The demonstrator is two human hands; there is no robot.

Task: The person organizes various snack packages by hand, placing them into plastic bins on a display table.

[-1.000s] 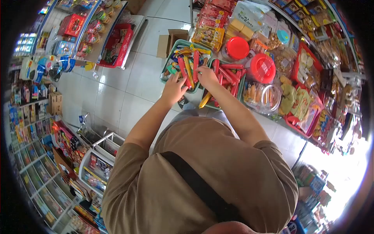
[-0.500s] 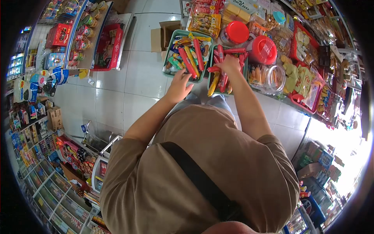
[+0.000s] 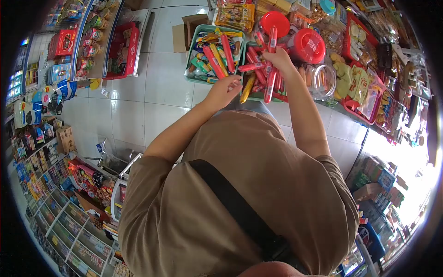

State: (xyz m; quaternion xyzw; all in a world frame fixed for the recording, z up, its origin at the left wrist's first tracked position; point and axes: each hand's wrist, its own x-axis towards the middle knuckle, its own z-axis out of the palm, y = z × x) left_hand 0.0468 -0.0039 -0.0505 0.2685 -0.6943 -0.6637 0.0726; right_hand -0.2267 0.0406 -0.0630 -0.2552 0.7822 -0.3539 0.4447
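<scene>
My right hand is closed on long red wrapped sausages, which stick out above and below the fist over the right-hand green basket. More red sausages and a yellow wrapped stick lie under and beside it. My left hand holds nothing; its fingers are loosely bent and apart, just below the lower right corner of the left green basket. That basket holds red sausages, yellow sticks and other colourful packets.
Two red-lidded jars stand behind the right basket, with a clear round tub to their right. An opened cardboard box sits behind the left basket. Shelves of packaged goods line the left over the tiled floor.
My right hand has risen from the right basket with red sausages in its grip. My left hand has drawn back from the left basket, towards the right.
</scene>
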